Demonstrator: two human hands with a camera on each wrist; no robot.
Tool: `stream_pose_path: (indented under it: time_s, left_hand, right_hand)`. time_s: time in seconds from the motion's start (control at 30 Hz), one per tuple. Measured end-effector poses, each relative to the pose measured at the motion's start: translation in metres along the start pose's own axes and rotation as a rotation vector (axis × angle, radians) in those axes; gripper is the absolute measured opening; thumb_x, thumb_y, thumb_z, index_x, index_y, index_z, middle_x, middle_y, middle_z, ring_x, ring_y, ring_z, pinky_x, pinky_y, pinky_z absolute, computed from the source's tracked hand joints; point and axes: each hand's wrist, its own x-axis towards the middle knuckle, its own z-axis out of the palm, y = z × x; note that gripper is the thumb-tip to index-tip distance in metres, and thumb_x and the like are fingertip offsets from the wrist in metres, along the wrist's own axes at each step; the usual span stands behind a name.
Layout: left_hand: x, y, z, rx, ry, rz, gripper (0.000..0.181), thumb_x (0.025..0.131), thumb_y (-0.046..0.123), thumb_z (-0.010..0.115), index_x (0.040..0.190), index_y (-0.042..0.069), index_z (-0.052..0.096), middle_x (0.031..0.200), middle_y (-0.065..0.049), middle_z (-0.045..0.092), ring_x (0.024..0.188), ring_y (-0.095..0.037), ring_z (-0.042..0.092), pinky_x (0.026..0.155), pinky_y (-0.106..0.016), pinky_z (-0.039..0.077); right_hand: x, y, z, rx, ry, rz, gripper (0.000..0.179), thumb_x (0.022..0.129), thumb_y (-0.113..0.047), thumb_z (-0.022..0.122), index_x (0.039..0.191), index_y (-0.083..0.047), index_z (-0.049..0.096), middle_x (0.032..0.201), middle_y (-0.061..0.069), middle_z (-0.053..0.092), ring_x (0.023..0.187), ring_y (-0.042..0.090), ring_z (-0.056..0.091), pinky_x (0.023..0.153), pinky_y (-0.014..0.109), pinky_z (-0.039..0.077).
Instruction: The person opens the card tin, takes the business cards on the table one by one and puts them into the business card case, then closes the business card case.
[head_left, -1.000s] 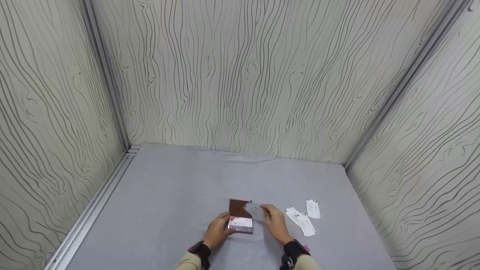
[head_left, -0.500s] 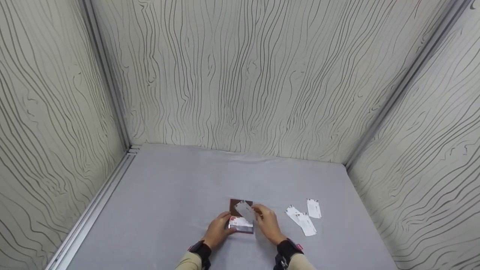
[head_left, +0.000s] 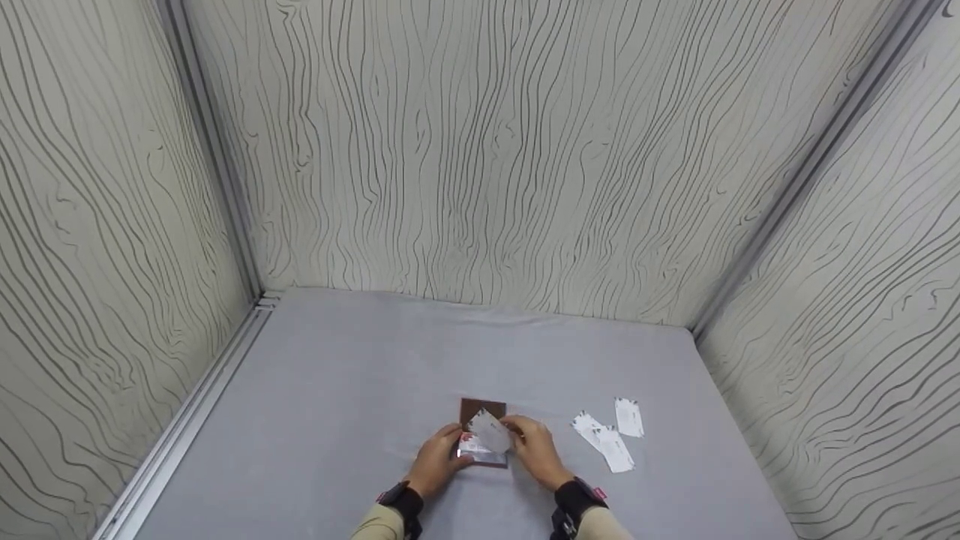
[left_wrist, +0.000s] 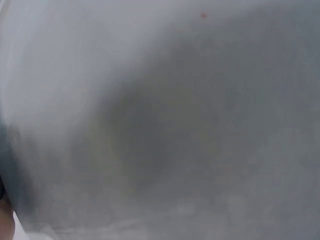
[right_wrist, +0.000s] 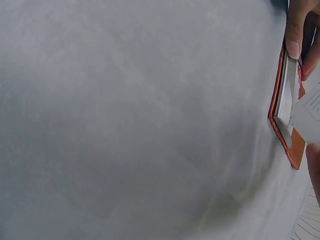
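Observation:
A brown card holder [head_left: 471,406] lies opened out on the grey cloth, with white and red printed cards showing in its near half. My left hand [head_left: 436,459] grips the holder's left edge; in the right wrist view its thumb [right_wrist: 294,37] presses on the stack of cards. My right hand [head_left: 536,451] pinches a white business card [head_left: 487,430] by its right side. That card is tilted over the holder, and its lower part overlaps the near half; in the right wrist view the card [right_wrist: 309,114] is right at the pocket opening. A sliver of hand [left_wrist: 6,222] shows in the left wrist view.
To the right of my right hand, two white cards [head_left: 615,450] overlap on the cloth. Another white card [head_left: 629,417] lies just behind them. Wood-patterned panels [head_left: 480,150] close off the back and sides, and a metal rail [head_left: 187,420] runs along the left edge.
My right hand has carried the white card leftward over the holder, then lowered it toward the near half. The left hand has stayed on the holder.

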Motion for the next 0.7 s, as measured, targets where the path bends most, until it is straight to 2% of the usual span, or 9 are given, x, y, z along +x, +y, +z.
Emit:
stream_pose_path:
  time_s: [0.13, 0.37, 0.5, 0.7]
  left_hand:
    - [0.000, 0.000, 0.000, -0.006, 0.013, 0.026, 0.053, 0.081, 0.018, 0.081, 0.120, -0.013, 0.062, 0.125, -0.022, 0.061, 0.115, -0.038, 0.059, 0.098, -0.046, 0.049]
    - [0.000, -0.001, -0.001, -0.008, 0.022, 0.047, 0.053, 0.081, 0.017, 0.080, 0.119, -0.014, 0.061, 0.124, -0.024, 0.061, 0.114, -0.040, 0.060, 0.097, -0.048, 0.049]
    - [0.000, -0.001, -0.001, -0.007, 0.012, 0.037, 0.054, 0.080, 0.017, 0.081, 0.120, -0.013, 0.061, 0.125, -0.024, 0.061, 0.115, -0.039, 0.059, 0.099, -0.048, 0.049]
    - [0.001, -0.001, 0.000, 0.006, 0.004, 0.020, 0.054, 0.081, 0.017, 0.081, 0.122, -0.011, 0.062, 0.126, -0.022, 0.061, 0.116, -0.037, 0.059, 0.100, -0.046, 0.048]
  right_hand:
    - [0.001, 0.001, 0.001, -0.015, -0.004, -0.015, 0.031, 0.082, 0.019, 0.063, 0.106, 0.001, 0.072, 0.102, 0.012, 0.072, 0.092, 0.025, 0.069, 0.077, 0.035, 0.059]
    - [0.001, 0.000, 0.008, -0.037, 0.030, -0.111, 0.030, 0.081, 0.019, 0.064, 0.102, 0.000, 0.073, 0.094, 0.009, 0.071, 0.087, 0.021, 0.067, 0.077, 0.037, 0.058]
    - [0.000, -0.004, 0.011, -0.085, -0.020, -0.077, 0.032, 0.082, 0.016, 0.064, 0.105, -0.004, 0.073, 0.092, 0.005, 0.068, 0.087, 0.019, 0.064, 0.076, 0.038, 0.055]
    - [-0.005, -0.009, 0.014, -0.131, -0.156, 0.041, 0.040, 0.082, 0.002, 0.071, 0.120, -0.008, 0.067, 0.105, 0.004, 0.059, 0.094, 0.024, 0.056, 0.079, 0.039, 0.052]
